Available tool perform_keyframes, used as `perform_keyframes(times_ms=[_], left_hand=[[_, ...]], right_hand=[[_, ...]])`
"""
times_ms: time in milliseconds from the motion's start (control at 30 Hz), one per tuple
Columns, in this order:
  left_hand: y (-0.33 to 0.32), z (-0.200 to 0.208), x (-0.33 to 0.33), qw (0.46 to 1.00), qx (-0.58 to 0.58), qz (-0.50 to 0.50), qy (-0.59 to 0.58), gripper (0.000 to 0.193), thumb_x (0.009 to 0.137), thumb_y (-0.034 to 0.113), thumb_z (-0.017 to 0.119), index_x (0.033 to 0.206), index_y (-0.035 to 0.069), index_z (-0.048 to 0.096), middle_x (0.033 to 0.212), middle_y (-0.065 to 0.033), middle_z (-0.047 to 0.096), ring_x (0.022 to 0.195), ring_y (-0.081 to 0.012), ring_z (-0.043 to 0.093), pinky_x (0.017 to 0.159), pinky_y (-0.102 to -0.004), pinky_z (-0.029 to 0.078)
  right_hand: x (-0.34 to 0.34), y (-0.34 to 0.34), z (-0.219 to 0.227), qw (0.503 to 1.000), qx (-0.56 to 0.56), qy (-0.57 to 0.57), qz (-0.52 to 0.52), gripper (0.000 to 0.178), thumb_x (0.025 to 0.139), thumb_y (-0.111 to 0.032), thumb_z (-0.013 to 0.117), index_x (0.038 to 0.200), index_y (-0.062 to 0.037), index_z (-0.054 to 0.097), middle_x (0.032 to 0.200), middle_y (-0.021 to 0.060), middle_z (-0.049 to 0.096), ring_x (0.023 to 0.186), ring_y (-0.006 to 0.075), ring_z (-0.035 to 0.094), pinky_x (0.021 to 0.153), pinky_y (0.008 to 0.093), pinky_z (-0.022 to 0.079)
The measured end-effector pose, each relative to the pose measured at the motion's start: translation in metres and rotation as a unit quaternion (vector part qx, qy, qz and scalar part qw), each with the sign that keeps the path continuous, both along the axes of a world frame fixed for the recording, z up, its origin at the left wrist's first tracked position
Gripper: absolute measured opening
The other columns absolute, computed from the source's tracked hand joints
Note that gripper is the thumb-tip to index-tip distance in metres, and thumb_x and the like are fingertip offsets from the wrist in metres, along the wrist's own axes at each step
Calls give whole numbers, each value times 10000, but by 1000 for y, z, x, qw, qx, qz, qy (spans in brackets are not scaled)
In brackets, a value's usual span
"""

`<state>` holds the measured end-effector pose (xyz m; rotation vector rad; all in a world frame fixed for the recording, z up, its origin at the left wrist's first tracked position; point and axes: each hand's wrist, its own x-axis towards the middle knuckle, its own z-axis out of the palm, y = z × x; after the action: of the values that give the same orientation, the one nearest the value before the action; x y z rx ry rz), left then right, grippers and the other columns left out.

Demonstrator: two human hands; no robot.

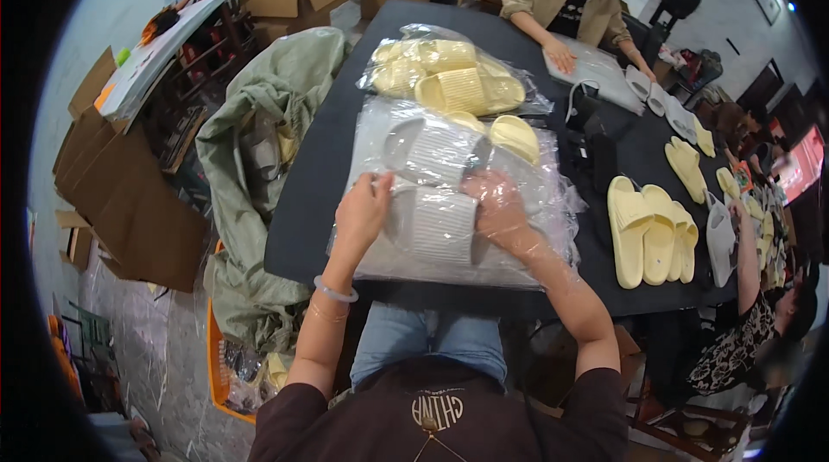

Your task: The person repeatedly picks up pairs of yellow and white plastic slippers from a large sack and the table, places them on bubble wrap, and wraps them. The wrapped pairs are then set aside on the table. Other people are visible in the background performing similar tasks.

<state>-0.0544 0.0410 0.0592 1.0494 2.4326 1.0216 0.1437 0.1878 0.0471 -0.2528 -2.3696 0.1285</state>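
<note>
Left hand: the left hand (363, 212) rested with bent fingers on the near left edge of the clear plastic bag (527, 194), pinching the film.
Right hand: the right hand (499, 210) was inside the bag, partly open, touching the grey slipper (432, 224); a firm hold I cannot tell.
Slipper place: near middle of the black table (302, 194), a second grey slipper (427, 149) just beyond it.
Handling: probably light, soft foam; the film looked slippery, so better to grip the ribbed strap.
Far: bagged yellow slippers (453, 78).

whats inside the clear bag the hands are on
Two grey ribbed slippers show through the clear bag. The right hand seems inside it; whatever lies beneath the slippers is hidden.
</note>
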Motion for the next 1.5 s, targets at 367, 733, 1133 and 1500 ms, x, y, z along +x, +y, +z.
perform_keyframes(times_ms=[367, 733, 1133, 1500], left_hand=[[-7, -34, -37, 715, 344, -116, -597, 398, 907, 158, 611, 1250, -16, 506, 1137, -133, 616, 967, -206, 638, 806, -310, 539], [-41, -52, -35, 755, 535, -60, -375, 355, 961, 176, 497, 1269, 1, 502, 1164, -129, 608, 1013, -230, 622, 830, -367, 544], [-13, -78, -53, 718, 395, -69, -568, 359, 983, 212, 461, 1267, -4, 502, 1141, -131, 614, 963, -219, 635, 801, -342, 548], [11, -73, -46, 835, 269, -60, -476, 360, 925, 184, 595, 1211, -23, 524, 1121, -106, 622, 949, -172, 624, 811, -276, 501]], right_hand=[[-17, -18, 59, 980, -101, -150, 83, 501, 822, -149, 618, 1307, -108, 501, 1357, 105, 485, 1220, 301, 481, 1047, 421, 351], [74, 67, 55, 870, -479, -96, -62, 209, 842, -111, 529, 916, 41, 652, 802, 69, 641, 748, 151, 586, 731, 258, 477], [-17, 81, -83, 924, -319, 211, 2, 454, 891, -460, 544, 983, -19, 596, 908, 145, 640, 895, 252, 653, 727, 377, 516], [162, 144, 100, 855, 37, -42, -515, 256, 894, -229, 499, 789, -30, 621, 705, 168, 630, 650, 350, 657, 567, 461, 530]])
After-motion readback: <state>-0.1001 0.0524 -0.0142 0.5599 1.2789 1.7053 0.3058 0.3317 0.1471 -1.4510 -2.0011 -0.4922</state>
